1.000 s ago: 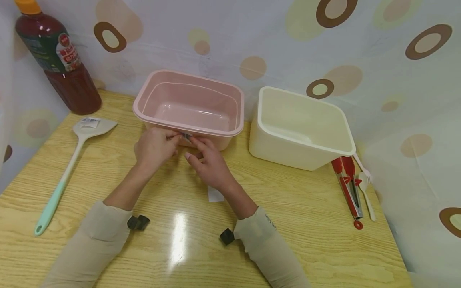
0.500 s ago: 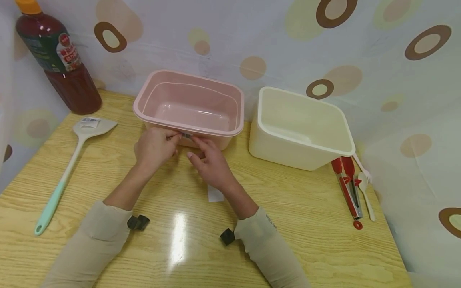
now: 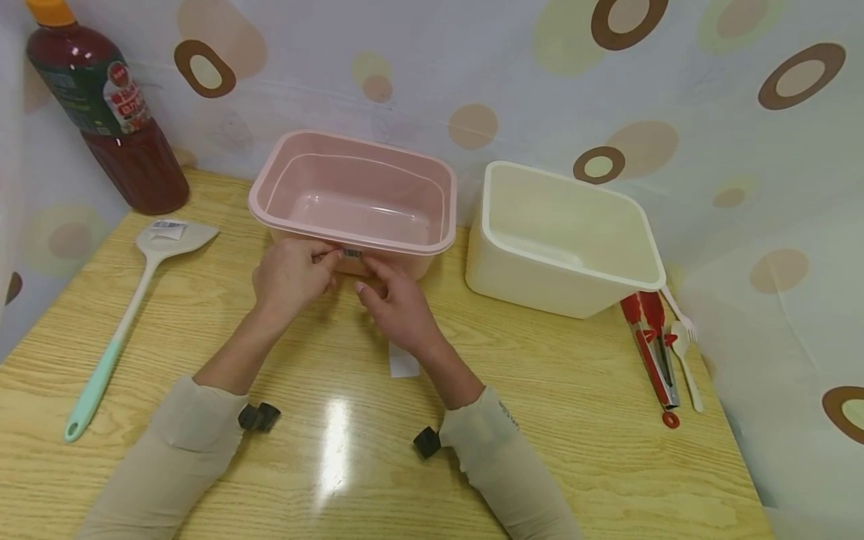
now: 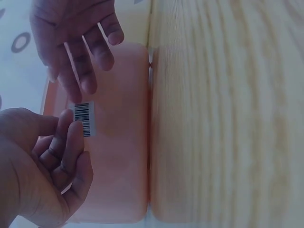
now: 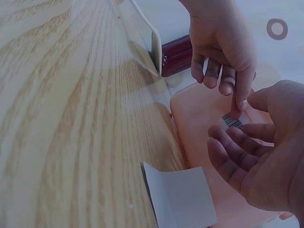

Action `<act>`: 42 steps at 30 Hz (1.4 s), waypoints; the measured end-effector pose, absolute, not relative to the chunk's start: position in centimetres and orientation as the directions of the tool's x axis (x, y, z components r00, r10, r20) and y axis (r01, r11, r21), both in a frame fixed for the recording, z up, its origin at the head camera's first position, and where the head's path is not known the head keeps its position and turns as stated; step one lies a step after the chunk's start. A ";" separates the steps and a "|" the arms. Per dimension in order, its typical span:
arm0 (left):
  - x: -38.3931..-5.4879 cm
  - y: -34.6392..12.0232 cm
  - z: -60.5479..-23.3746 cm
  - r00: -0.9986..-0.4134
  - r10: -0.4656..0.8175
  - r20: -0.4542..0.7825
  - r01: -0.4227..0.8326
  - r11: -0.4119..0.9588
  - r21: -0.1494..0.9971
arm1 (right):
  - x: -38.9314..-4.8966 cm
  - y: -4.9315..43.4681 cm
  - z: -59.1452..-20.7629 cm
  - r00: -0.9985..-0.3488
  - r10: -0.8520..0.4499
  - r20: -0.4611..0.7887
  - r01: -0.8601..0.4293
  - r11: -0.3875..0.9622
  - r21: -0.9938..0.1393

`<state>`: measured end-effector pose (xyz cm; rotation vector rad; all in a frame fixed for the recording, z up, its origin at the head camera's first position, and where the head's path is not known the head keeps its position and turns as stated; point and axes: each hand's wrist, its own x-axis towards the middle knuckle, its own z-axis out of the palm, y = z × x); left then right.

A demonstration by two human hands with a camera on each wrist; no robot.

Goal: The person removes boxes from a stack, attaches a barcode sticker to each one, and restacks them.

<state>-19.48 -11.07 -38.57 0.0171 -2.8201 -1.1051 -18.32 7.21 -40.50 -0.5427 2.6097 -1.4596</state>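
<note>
Barcode label (image 3: 352, 253): it lay on the outer front wall of the pink tub (image 3: 364, 176), just below the rim, left of the head view's middle.
Left hand (image 3: 292, 277): thumb and forefinger were together at the label's left end; whether they pinched its edge or only pressed could not be told.
Right hand (image 3: 401, 307): fingers loosely extended, gripping nothing, the forefinger's tip just beside the label's right end.
Done, by the look of it: the label seemed placed, nearly flat.
Left, probably: firming down both ends and letting go; how well they had stuck did not show.
White paper (image 3: 404, 365): lower middle of the frame, perhaps the label's backing.
Spatula (image 3: 185, 238): far left, a barcode tag (image 3: 169, 229) on its blade.
Cream bin (image 3: 540, 289): right of centre, no label on its visible faces.
</note>
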 end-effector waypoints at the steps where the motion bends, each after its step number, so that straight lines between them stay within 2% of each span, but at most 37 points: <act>1: -19.5 -11.1 -38.6 -0.993 -0.048 0.104 0.036 0.731 0.682 | -18.4 7.2 -40.5 -0.930 -0.359 0.078 -0.249 0.459 -0.853; 5: -19.7 -11.1 -38.7 -0.995 -0.033 0.094 0.042 0.715 0.698 | -18.5 7.0 -40.5 -0.927 -0.370 0.058 -0.221 0.416 -0.882; 15: -19.8 -11.1 -38.9 -0.999 0.015 0.050 0.046 0.695 0.717 | -18.9 7.0 -40.8 -0.932 -0.363 0.015 -0.184 0.435 -0.882; 26: -19.6 -11.1 -38.6 -0.994 0.099 0.037 0.097 0.708 0.699 | -19.0 7.5 -40.8 -0.895 -0.443 0.042 -0.229 0.377 -0.898; 42: -19.4 -12.1 -37.9 -0.982 0.191 0.004 0.146 0.736 0.662 | -18.4 8.8 -40.7 -0.897 -0.442 -0.022 -0.181 0.412 -0.893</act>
